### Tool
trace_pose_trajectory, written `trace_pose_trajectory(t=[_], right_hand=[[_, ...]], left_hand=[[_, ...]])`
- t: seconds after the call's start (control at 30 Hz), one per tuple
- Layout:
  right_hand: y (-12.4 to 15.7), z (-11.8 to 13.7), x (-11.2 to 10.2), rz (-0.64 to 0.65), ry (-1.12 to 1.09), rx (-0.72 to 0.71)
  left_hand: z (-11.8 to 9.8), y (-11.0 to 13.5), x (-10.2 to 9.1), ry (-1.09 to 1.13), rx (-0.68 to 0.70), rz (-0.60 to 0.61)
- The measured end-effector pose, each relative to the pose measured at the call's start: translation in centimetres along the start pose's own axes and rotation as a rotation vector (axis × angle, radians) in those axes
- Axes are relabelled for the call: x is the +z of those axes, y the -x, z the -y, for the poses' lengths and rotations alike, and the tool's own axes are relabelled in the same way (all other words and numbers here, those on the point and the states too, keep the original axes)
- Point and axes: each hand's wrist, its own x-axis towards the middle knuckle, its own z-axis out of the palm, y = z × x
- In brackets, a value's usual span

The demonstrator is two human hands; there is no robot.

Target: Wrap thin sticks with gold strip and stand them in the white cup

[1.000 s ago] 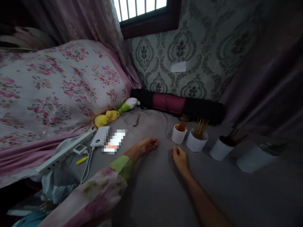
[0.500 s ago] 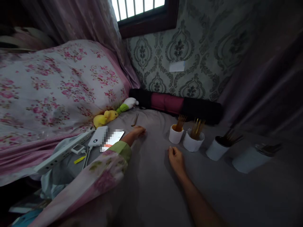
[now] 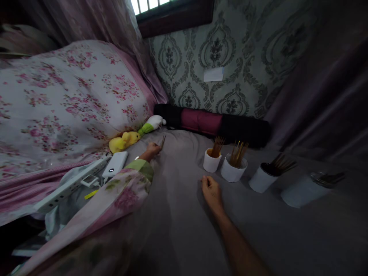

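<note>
Next to a few thin brown sticks (image 3: 163, 142) on the grey sheet (image 3: 178, 214), my left hand (image 3: 154, 148) has its fingers curled closed. Its fingertips come up to the lower ends of the sticks; whether they grip them I cannot make out. My right hand (image 3: 212, 193) rests on the sheet with thumb and fingers drawn together, and nothing shows in it. Just beyond it stand a white cup (image 3: 211, 163) with an orange-yellow inside and a wider white cup (image 3: 233, 173), both holding upright thin sticks.
Farther right, two white jars (image 3: 261, 182) hold darker sticks and lean in view. A black and maroon roll (image 3: 201, 122) lies along the wall. At left are a yellow plush toy (image 3: 123, 142), a white-green plush toy (image 3: 153, 124), a power bank (image 3: 115, 164) and a power strip (image 3: 71, 184).
My left hand has moved left and away from me, to the near side of the brown sticks, its sleeve now covering the phone. My right hand stays nearly in place. The view has shifted slightly.
</note>
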Motion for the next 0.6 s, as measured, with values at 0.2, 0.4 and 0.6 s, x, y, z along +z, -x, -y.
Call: trace_pose_trajectory(t=[0.2, 0.4, 0.6], right_hand=[[0.0, 0.2, -0.1, 0.001, -0.019, -0.001], [0.2, 0.7, -0.4, 0.019, 0.006, 0.009], [0.2, 0.5, -0.3, 0.017, -0.02, 0.008]], left_hand=[[0.7, -1.6, -0.6, -0.075, 0.008, -0.063], [0.5, -2.2, -0.7, -0.189, 0.065, -0.057], [0.4, -2.9, -0.2, -0.259, 0.118, -0.036]])
